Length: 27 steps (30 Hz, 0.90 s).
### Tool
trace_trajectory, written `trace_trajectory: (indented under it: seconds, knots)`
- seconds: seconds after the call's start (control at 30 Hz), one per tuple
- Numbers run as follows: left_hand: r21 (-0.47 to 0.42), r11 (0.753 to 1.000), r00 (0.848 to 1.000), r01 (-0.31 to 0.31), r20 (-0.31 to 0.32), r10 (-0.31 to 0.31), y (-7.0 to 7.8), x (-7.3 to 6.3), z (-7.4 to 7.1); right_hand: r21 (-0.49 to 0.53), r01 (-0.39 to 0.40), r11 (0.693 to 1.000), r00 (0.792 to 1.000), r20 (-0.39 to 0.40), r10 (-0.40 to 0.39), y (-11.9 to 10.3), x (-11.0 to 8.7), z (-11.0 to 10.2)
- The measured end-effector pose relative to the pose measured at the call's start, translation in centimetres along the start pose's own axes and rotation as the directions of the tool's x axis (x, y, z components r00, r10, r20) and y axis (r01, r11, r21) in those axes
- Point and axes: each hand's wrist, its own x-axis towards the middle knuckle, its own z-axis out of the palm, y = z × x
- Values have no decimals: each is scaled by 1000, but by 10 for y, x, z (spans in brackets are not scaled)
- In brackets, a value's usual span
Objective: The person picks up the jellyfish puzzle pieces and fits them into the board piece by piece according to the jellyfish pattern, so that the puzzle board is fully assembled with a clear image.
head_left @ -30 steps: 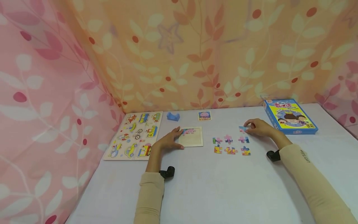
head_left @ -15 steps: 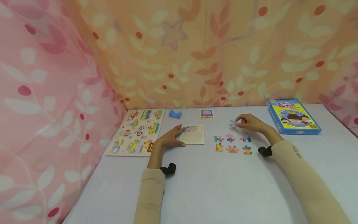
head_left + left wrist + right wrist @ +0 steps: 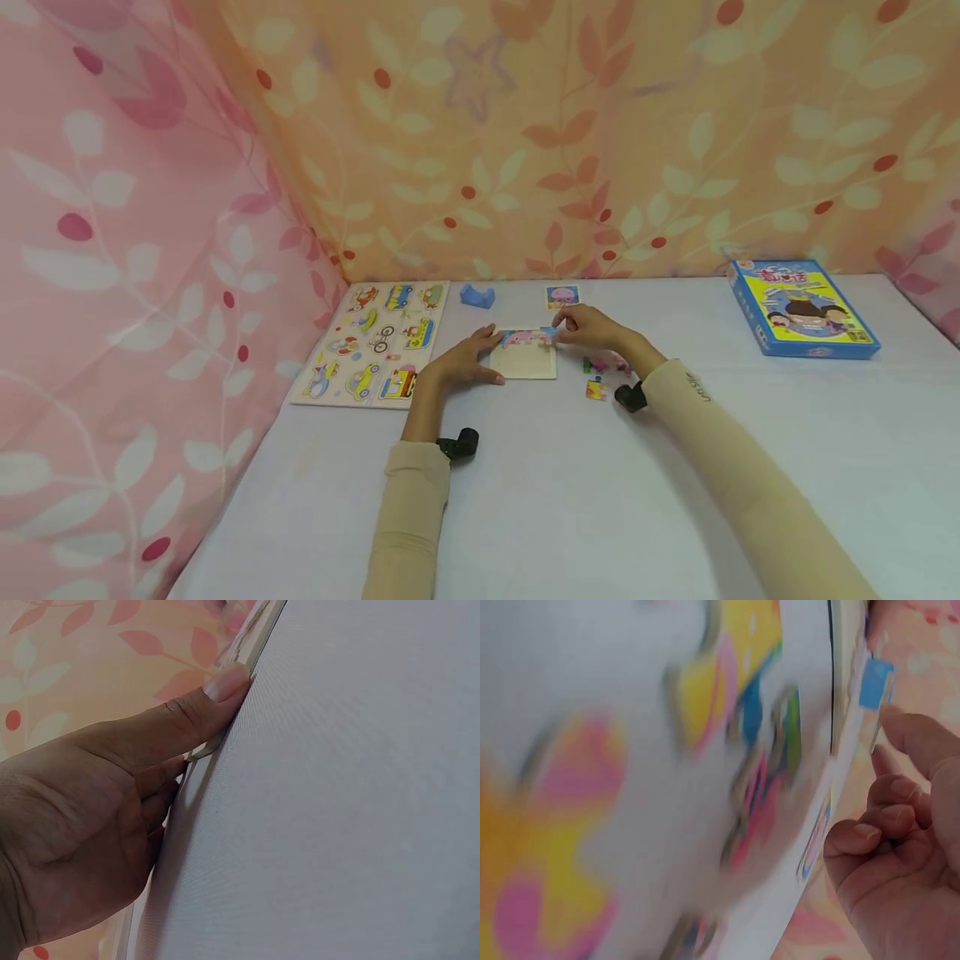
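My left hand holds the small square puzzle tray at its left side, thumb at the near edge and fingers by the far left corner. In the left wrist view its thumb lies along the tray's rim. Joined pink-and-blue pieces line the tray's far side. Thumb and forefinger of my right hand pinch a jigsaw piece, blue on the side that shows, over the tray's far right corner. Loose jigsaw pieces lie right of the tray, several hidden under my right wrist.
A small picture card lies behind the tray. To the left are a board with vehicle pictures and a blue notched block. A blue-and-yellow box stands at the back right, with a patterned curtain behind the table.
My right hand has picked up the jigsaw piece from the far right of the loose ones and carried it left to the tray. The left hand stays at the tray; the head view has shifted slightly.
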Motion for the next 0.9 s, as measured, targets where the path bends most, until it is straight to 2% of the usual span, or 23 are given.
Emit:
trace_trajectory:
  seconds: [0.23, 0.4, 0.63, 0.77, 0.9]
  knots:
    - [-24, 1000, 1000, 13, 0, -13, 3, 1, -1, -33, -83, 996, 996, -19, 83, -8, 10, 12]
    - [-37, 999, 1000, 21, -6, -21, 3, 1, -1, -46, -96, 994, 995, -17, 95, -8, 11, 13]
    - [-23, 1000, 1000, 20, 3, -20, 1, 1, -1, 20, -97, 995, 993, -67, 98, -10, 13, 16]
    - [-26, 1000, 1000, 14, 8, -14, 2, 1, -2, 59, -149, 987, 985, -75, 153, -12, 15, 19]
    - [-28, 999, 1000, 17, 15, -17, 1, 1, -2, 38, -184, 982, 980, -65, 186, -15, 17, 20]
